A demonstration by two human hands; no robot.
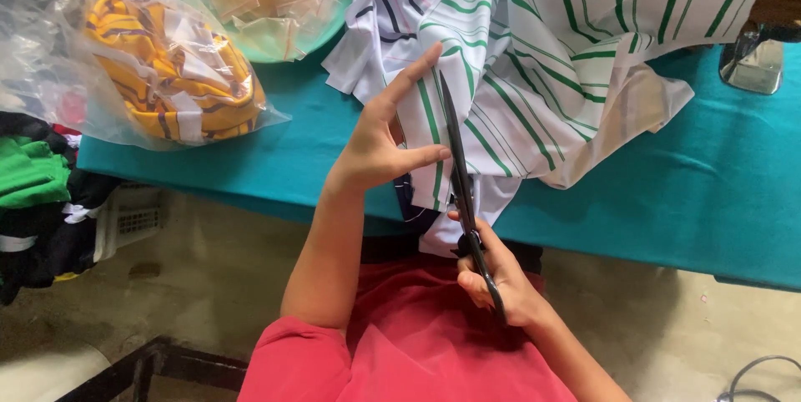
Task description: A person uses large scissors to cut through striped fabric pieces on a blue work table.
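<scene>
My right hand [498, 273] grips the handles of long black scissors [458, 168], whose blades point away from me along a white cloth with green stripes [542, 60]. My left hand [385, 131] rests on the near edge of that cloth, index finger stretched out beside the blade tip and thumb pressing the fabric next to the blade. The striped cloth lies bunched on a teal table [717, 193] and hangs over its front edge above my red clothing.
A clear plastic bag with yellow striped fabric pieces [167, 68] lies at the table's left. A green bowl with bagged tan pieces [267, 1] stands behind it. A metal object [753, 60] sits at the right. Green and dark clothes [33, 185] pile up on the left.
</scene>
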